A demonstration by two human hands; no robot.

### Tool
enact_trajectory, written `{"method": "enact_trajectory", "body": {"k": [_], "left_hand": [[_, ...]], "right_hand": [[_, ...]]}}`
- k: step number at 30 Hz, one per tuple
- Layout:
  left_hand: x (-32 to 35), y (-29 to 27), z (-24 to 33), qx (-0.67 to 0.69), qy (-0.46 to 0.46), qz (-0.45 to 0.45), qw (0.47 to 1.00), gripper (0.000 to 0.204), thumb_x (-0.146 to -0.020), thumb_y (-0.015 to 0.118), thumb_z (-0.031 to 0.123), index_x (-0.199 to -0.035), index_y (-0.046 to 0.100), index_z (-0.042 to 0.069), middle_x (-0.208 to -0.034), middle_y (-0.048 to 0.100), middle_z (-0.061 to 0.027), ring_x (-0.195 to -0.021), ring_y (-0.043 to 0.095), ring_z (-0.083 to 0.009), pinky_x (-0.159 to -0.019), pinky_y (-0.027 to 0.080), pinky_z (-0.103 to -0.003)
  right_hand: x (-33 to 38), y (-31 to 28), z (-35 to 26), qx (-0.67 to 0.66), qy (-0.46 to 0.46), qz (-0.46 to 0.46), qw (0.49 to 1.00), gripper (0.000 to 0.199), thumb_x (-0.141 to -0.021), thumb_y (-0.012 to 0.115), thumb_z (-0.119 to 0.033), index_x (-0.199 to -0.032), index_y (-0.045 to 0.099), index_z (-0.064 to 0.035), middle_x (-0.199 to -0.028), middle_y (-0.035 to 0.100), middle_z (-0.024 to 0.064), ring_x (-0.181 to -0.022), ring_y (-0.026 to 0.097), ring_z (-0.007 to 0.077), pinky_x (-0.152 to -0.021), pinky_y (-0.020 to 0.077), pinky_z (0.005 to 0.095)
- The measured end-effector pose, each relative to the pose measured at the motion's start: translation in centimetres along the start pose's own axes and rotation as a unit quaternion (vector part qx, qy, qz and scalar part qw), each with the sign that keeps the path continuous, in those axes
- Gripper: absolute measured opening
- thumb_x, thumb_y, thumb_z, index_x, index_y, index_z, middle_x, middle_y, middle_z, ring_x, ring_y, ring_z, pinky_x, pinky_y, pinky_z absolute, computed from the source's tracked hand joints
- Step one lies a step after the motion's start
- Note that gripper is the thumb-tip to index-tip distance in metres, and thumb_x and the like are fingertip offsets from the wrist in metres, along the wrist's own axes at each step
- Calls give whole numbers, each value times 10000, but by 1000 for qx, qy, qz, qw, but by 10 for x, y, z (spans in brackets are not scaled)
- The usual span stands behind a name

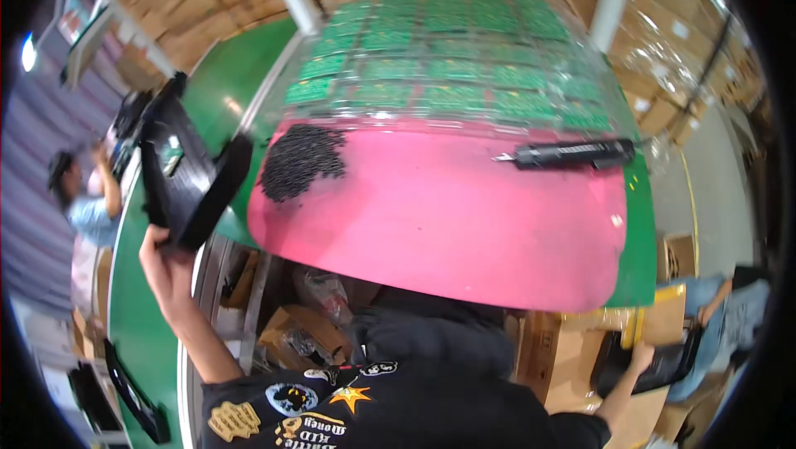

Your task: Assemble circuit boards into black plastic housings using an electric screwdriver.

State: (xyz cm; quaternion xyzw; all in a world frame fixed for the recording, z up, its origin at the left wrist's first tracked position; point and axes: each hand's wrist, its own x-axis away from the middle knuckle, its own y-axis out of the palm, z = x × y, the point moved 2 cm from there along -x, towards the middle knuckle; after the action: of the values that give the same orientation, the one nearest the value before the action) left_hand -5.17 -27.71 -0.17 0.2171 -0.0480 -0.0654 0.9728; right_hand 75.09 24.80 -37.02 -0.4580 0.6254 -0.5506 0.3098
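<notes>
The left hand [166,262], raised at the left of the pink mat [448,217], is closed around the lower edge of a black panel [186,175]. The panel looks stiff, light and smooth, best held by its edges. The right hand [638,358] rests on another black panel [655,362] lower right; its grip cannot be made out.

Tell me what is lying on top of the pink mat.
On the pink mat lie a heap of small black screws at its far left and a black electric screwdriver at its far right. The table beneath the mat is covered.
</notes>
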Motion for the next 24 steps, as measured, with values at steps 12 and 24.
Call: {"method": "enact_trajectory", "body": {"k": [12, 24], "left_hand": [[-195, -133, -18, 111, 66, 117, 985, 524, -909, 683, 369, -1244, 495, 13, -1240, 569, -134, -1068, 597, -300, -836, 549, -480], [-80, 135, -76, -344, 189, -323, 861, 261, -933, 534, 50, -1170, 632, 2, -1175, 650, -97, -1081, 607, -189, -963, 461, -326]], "right_hand": [[-92, -84, -19, -315, -305, 101, 893, 367, -954, 565, -144, -1214, 477, 99, -1144, 598, 260, -1000, 608, 350, -845, 504, 428], [221, -230, -229, -115, -581, 294, 750, 171, -965, 549, -121, -964, 565, 49, -903, 588, 155, -818, 575, 330, -755, 494, 394]]}}
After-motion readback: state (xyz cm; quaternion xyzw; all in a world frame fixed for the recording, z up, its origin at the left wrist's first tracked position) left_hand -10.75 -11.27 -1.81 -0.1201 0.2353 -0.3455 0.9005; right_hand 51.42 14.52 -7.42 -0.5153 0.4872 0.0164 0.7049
